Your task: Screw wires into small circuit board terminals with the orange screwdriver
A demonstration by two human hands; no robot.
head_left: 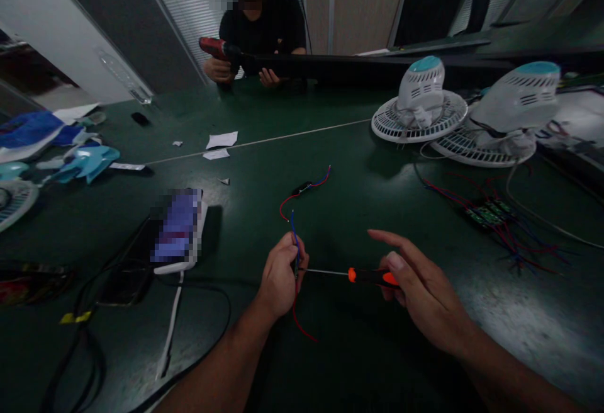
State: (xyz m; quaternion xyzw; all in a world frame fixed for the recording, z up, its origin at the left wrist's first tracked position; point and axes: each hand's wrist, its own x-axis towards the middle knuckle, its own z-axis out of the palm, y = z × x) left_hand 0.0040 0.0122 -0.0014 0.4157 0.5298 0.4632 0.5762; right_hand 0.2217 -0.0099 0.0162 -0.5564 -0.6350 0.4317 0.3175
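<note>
Probably mid-adjustment, the left hand pinches a small wired circuit board at lower centre while the right hand grips an orange-and-black screwdriver aimed at it, seemingly calling for steady bracing next.

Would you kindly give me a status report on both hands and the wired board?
Left hand: pinching wired board. Right hand: holding screwdriver, shaft running to left hand. Second wired piece lies beyond; nothing seen blocking shaft.

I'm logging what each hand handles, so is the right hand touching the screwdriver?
Touching. The head view shows the right hand holding the screwdriver by its handle, between thumb and curled fingers, with the index finger stretched clear.
</note>
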